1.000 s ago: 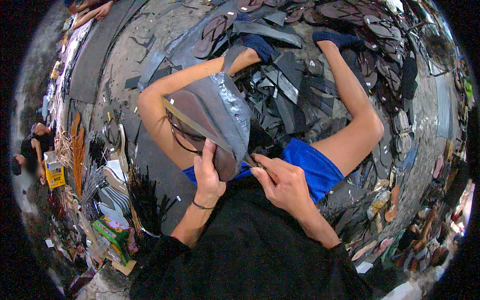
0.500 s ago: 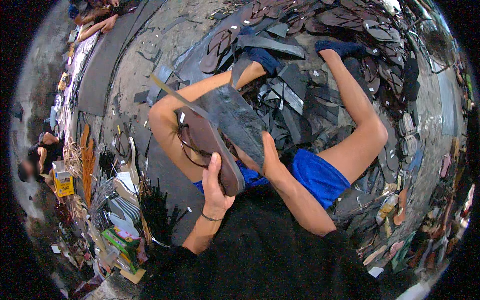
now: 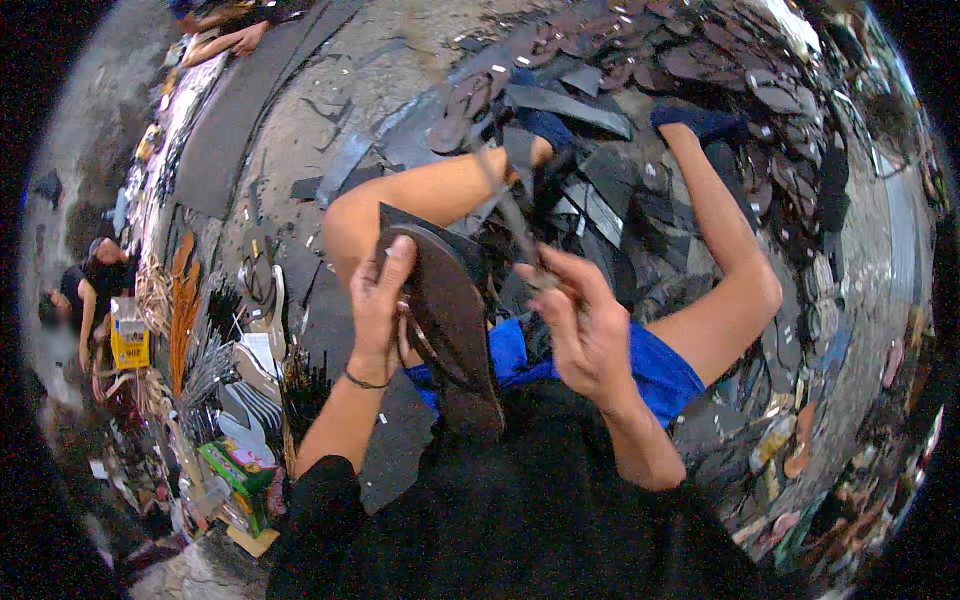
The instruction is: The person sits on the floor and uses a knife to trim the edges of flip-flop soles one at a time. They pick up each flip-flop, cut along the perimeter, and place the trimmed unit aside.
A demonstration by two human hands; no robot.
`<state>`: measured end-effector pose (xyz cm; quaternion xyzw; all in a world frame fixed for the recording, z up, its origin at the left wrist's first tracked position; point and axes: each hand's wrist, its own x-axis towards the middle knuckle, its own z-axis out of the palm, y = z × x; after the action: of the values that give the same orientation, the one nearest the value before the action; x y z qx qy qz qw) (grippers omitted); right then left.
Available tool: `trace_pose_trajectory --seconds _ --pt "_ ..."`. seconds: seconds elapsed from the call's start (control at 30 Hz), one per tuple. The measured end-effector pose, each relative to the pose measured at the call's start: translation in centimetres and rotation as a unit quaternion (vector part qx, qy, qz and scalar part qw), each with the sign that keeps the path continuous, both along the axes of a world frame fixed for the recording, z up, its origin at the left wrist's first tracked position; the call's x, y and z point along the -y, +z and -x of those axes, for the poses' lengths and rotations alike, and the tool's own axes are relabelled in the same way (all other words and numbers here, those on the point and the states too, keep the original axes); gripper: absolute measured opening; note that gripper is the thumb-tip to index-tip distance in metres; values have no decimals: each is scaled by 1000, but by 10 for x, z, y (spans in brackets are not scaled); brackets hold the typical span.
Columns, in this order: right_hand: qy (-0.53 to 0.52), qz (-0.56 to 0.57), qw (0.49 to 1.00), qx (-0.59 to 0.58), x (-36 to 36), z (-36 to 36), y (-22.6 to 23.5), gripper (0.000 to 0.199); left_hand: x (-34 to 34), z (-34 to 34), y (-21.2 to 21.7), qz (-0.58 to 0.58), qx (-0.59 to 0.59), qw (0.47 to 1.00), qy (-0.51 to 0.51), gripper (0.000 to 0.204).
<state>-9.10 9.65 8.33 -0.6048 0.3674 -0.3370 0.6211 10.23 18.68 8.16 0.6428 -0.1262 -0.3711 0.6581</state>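
The left hand grips the edge of a dark brown rubber sandal sole, held on its side above the lap, a thin strap looping out beneath it. The right hand pinches a narrow grey strip, perhaps a strap or a blade, though blur hides which. Bare knees spread over blue shorts. Dark rubber offcuts and flat sandal soles litter the concrete floor.

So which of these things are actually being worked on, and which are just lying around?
In hand:
- dark sandal sole, gripped by left hand
- dark strip, pinched by right hand

Lying about:
- finished sandals
- rubber offcuts
- green box
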Motion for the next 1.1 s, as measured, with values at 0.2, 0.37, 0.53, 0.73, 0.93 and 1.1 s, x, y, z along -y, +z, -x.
trace_pose_trajectory --seconds 0.2,0.37,0.53,0.73,0.93,1.1 --pt "113 166 975 -98 -40 84 -26 25 -11 -15 44 36 -157 986 30 30" --pt "144 115 970 -158 -48 97 -25 29 -21 3 33 -34 -178 982 44 33" --pt "137 161 962 -172 -12 73 6 27 -22 5 29 4 -38 998 -56 30" --pt "212 152 951 -164 36 39 46 27 -16 13 38 -31 47 984 -168 29" --pt "196 204 952 -121 51 15 51 21 1 29 47 -18 13 980 -199 27" --pt "379 90 909 -147 94 -11 76 33 13 19 62 -34 95 944 -313 28"
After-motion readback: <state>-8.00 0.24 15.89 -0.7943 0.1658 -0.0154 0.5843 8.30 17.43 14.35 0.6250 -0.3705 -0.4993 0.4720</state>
